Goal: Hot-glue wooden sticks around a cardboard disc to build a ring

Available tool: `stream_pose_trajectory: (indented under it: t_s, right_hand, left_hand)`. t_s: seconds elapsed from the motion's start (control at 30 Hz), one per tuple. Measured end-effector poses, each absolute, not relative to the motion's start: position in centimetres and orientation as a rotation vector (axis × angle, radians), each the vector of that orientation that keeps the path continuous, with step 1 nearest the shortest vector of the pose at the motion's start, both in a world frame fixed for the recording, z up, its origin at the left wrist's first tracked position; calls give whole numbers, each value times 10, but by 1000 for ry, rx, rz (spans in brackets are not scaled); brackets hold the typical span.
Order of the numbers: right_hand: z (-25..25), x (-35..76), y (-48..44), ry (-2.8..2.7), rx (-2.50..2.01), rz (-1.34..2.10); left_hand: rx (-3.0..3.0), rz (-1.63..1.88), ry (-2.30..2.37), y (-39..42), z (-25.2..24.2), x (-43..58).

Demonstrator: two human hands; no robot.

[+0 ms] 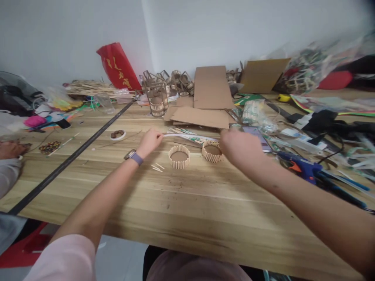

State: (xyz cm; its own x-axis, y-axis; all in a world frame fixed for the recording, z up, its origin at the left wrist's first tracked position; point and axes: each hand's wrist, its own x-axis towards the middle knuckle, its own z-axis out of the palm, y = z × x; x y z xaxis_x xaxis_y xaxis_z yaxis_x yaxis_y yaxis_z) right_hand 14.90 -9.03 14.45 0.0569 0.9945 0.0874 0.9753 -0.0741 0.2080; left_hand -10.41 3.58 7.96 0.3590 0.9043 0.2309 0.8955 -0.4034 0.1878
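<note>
A thin white strip stretches between my two hands above the table. My left hand, with a watch on its wrist, pinches one end. The other end runs to my right hand, which is closed on it and a little blurred; its fingertips are hidden. Just below the strip stands a round ring of short wooden sticks with a brown base. A second stick ring sits tilted beside my right hand, partly behind it. A few loose sticks lie below my left hand.
Cardboard sheets and stick-built holders stand behind. A blue glue gun and a phone lie right. At left are a small white dish, a dark bar across the table, and another person's hand.
</note>
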Motion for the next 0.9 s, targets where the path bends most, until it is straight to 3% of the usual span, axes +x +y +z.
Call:
stream_pose_trajectory:
  t_s: [0.33, 0.5, 0.9]
  right_hand:
    - [95, 109, -122, 2217, 1902, 68]
    - [76, 104, -122, 2277, 1814, -103]
    - [90, 88, -103, 2281, 1722, -476]
  left_hand:
    - [2578, 381, 1590, -17, 32, -111]
    - [2583, 422, 1224, -39, 31, -110]
    - [2740, 154, 1206, -35, 44, -94]
